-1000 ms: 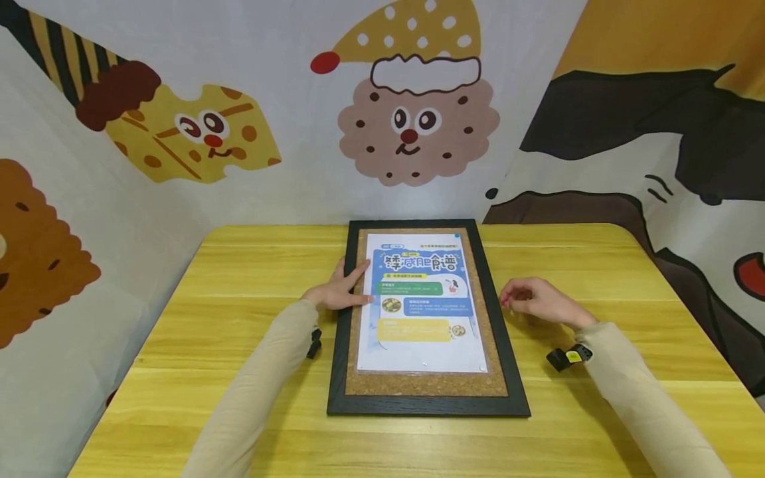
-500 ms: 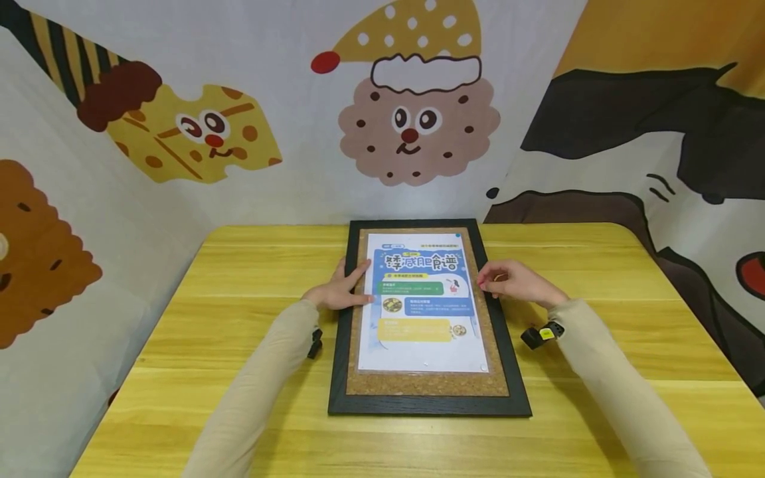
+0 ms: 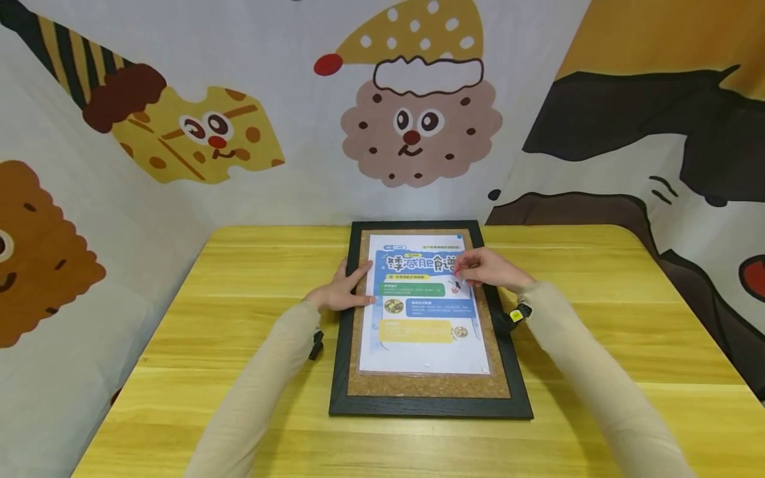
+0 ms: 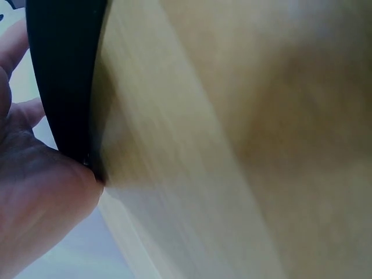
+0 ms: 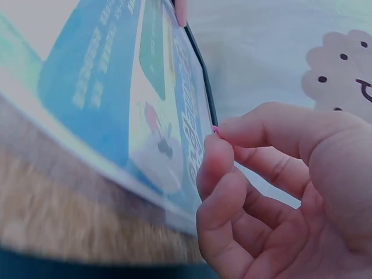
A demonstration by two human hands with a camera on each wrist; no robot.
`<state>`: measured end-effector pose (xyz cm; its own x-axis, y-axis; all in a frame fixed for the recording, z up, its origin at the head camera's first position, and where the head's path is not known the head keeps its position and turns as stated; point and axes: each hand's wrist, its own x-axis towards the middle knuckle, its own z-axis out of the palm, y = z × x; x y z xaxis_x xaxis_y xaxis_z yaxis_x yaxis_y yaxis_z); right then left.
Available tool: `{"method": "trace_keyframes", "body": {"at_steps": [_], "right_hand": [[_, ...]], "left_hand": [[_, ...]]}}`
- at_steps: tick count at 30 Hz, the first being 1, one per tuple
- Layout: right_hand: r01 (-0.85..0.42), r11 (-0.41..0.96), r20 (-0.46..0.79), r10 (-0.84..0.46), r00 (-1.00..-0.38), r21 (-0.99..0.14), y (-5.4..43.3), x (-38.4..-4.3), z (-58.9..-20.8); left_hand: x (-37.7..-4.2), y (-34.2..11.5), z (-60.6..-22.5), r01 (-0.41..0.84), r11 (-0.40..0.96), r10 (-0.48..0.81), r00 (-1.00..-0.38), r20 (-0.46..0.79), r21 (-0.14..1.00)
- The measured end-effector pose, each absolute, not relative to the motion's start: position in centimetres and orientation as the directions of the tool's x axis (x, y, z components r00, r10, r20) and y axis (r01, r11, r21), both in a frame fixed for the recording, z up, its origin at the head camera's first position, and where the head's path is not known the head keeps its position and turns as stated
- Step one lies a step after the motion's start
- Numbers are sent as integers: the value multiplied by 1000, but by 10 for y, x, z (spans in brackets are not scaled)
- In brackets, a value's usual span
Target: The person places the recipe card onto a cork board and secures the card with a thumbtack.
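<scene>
A corkboard in a black frame lies on the table, with a printed sheet with blue, green and yellow blocks over its cork. My left hand rests with spread fingers across the frame's left side, fingertips on the sheet's edge; the left wrist view shows the palm's base against the black frame. Over the sheet's upper right part is my right hand, which pinches a small pink pushpin between thumb and index finger. Most of the pin is hidden by the fingertips.
A blue pushpin sits at the sheet's top right corner, and a pale round dot near its bottom right corner. The wooden table ends at a cloth backdrop with cartoon prints. Both wrists wear black straps.
My right hand, pinching the pushpin, has moved left and away from me, from beside the board to over the sheet's upper right. My left hand has stayed on the frame.
</scene>
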<state>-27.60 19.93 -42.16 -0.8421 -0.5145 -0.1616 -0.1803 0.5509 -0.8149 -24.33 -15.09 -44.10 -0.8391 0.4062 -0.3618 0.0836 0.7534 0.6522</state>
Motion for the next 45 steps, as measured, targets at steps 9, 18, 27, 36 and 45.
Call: {"method": "trace_keyframes", "body": {"at_steps": [9, 18, 27, 36, 45], "right_hand": [[-187, 569, -153, -495, -856, -801, 176, -287, -426], [-147, 544, -159, -475, -866, -826, 153, -292, -422], [-158, 536, -109, -433, -894, -829, 135, -307, -431], [-154, 578, -101, -385, -917, -802, 121, -321, -434], [-189, 514, -39, -399, -916, -837, 101, -334, -437]], "left_hand": [[-243, -150, -441, 103, 774, 398, -847, -353, 625], [-245, -150, -442, 108, 786, 392, -848, -356, 609], [-243, -150, -440, 109, 787, 395, -845, -360, 608], [-242, -149, -440, 112, 791, 392, -847, -358, 602], [-242, -147, -437, 95, 802, 378, -846, -377, 589]]}}
